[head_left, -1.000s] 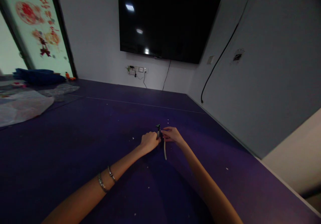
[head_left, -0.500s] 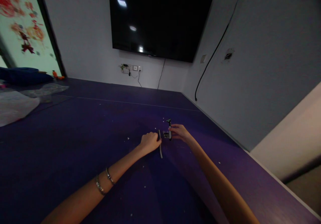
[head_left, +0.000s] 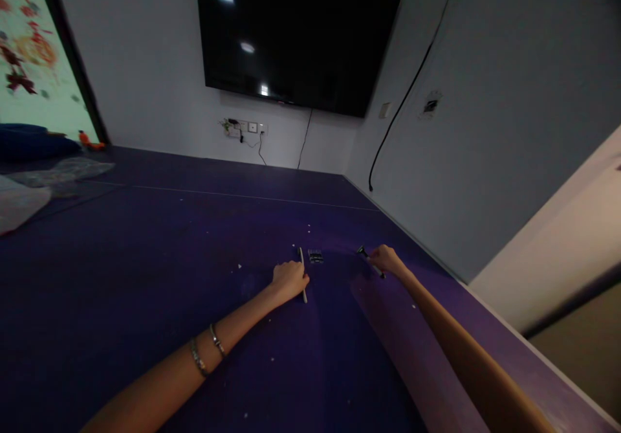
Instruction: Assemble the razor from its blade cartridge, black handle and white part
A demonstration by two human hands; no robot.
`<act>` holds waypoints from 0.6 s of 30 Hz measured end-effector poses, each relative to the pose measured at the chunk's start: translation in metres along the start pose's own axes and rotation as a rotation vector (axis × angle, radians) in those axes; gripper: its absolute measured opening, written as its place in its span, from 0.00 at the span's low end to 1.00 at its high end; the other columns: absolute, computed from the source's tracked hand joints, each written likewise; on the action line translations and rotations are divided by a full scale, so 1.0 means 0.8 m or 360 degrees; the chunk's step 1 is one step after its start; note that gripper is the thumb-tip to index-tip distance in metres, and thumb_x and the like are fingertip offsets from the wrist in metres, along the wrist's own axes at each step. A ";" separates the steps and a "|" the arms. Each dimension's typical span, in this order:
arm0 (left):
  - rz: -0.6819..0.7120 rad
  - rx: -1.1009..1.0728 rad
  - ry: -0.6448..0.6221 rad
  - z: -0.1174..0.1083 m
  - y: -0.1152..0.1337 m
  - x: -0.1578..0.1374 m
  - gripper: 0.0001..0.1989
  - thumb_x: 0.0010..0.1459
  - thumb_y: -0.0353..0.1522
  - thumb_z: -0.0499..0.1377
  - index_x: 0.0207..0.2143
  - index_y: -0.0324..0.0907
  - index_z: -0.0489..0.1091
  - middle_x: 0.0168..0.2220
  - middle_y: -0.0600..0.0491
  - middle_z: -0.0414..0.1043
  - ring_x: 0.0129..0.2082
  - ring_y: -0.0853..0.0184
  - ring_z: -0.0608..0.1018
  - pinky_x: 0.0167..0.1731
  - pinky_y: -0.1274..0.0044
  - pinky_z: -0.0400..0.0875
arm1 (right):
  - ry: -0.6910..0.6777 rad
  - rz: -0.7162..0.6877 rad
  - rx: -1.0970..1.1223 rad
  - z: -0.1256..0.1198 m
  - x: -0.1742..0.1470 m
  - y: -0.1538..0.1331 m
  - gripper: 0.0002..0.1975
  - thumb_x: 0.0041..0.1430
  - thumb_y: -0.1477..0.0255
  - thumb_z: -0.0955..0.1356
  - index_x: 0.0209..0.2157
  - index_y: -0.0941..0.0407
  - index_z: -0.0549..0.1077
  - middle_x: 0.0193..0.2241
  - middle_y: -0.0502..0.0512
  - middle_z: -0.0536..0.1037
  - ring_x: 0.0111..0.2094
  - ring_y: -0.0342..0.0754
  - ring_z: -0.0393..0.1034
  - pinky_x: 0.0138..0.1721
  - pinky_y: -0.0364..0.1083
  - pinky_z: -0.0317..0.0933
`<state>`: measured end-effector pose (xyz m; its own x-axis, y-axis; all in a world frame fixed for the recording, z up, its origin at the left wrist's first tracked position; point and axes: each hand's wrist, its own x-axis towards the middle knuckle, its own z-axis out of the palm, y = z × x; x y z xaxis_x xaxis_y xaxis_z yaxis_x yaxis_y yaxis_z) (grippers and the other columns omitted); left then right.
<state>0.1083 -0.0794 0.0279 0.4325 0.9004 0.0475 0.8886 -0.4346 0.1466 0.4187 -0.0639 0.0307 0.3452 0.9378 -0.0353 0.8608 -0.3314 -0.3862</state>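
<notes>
1. The left hand [head_left: 290, 279] is closed in a fist around a pale slim stick [head_left: 305, 296], whose ends poke out at 12 and 6 o'clock.
2. The right hand [head_left: 385, 261] is mostly closed, fingers pinching a razor [head_left: 361, 251], its head pointing to 10 o'clock.
3. Between them, at 2 o'clock from the left hand, a small dark case [head_left: 315, 256] lies on the purple surface [head_left: 169, 277], touching neither; its contents are too small to tell.
4. Well apart, at 10 o'clock, lies a whitish plastic bag [head_left: 22, 205], contents unclear.
</notes>
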 end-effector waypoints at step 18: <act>0.0044 -0.0050 0.0173 -0.032 0.005 0.000 0.18 0.58 0.36 0.45 0.35 0.39 0.72 0.34 0.45 0.74 0.35 0.60 0.77 0.34 0.71 0.69 | 0.0050 -0.0213 0.0840 0.017 -0.044 -0.072 0.10 0.48 0.70 0.67 0.34 0.57 0.74 0.29 0.56 0.76 0.30 0.48 0.72 0.29 0.43 0.65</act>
<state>0.1079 -0.0803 0.0534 0.4359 0.8859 0.1583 0.8707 -0.4597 0.1749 0.3519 -0.0760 0.0414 0.2635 0.9621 0.0706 0.5964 -0.1049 -0.7958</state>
